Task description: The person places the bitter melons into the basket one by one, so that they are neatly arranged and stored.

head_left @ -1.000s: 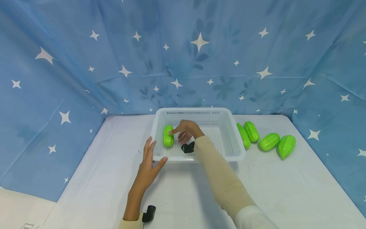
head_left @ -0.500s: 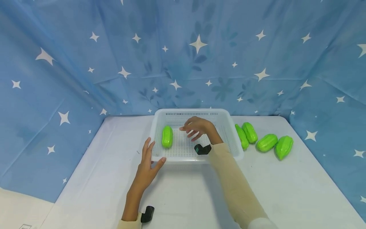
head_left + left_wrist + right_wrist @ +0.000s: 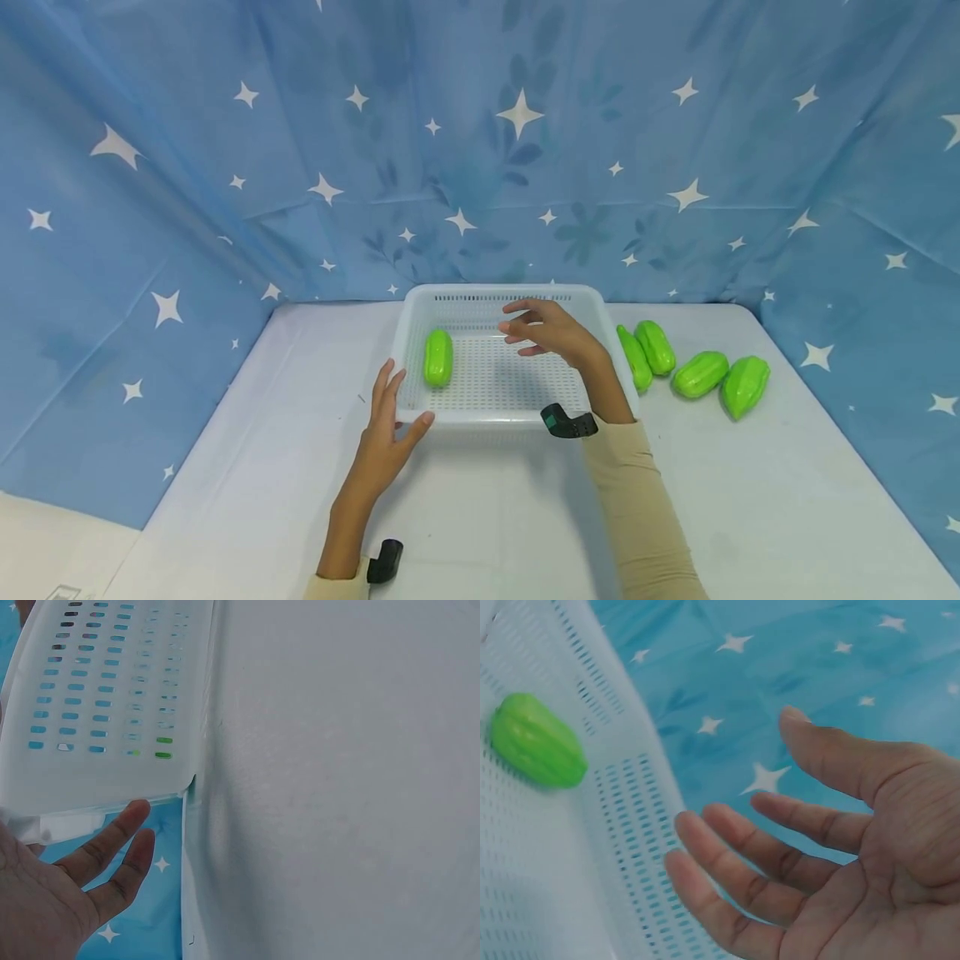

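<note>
A bright green ribbed fruit, resembling a star fruit, lies lengthwise near the left wall inside the white slotted plastic basket. It also shows in the right wrist view, where the fruit is left of my right hand. Above the basket's right half hovers that right hand, fingers loosely spread and holding nothing. My left hand is at the basket's front left corner, thumb and fingers extended. In the left wrist view, fingertips of the left hand reach the underside of the basket's edge.
Several more green fruits lie on the white table right of the basket; one fruit is close against its wall, another fruit farthest right. A blue star-patterned curtain encloses the back and sides.
My right hand has drawn away from the green fruit in the basket, moving right and opening its fingers. The fruit stays on the basket floor. My left hand keeps its place.
</note>
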Demonstrator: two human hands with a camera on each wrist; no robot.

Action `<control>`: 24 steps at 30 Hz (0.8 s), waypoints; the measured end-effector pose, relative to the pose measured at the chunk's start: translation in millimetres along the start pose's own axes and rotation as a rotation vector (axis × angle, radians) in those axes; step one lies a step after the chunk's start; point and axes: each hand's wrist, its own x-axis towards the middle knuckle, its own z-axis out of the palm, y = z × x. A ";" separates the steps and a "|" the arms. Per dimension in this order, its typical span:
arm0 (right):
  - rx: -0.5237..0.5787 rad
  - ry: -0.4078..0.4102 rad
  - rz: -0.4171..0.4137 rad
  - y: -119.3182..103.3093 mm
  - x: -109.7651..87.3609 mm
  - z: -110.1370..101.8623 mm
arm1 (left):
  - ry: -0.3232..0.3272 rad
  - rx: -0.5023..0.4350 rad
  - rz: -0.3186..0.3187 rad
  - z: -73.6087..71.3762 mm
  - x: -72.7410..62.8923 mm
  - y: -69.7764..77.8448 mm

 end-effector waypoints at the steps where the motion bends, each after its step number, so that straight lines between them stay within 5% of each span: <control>1: 0.011 0.019 -0.027 -0.2 -5.8 -0.9 | 0.000 -0.002 0.000 0.4 -0.3 0.3; 10: 0.113 0.141 -0.180 5.7 -51.3 -5.1 | -0.001 -0.013 -0.008 3.4 -3.5 0.4; 24: 0.167 0.334 -0.178 38.8 -108.7 -38.6 | -0.015 -0.017 0.003 -0.1 1.0 -1.0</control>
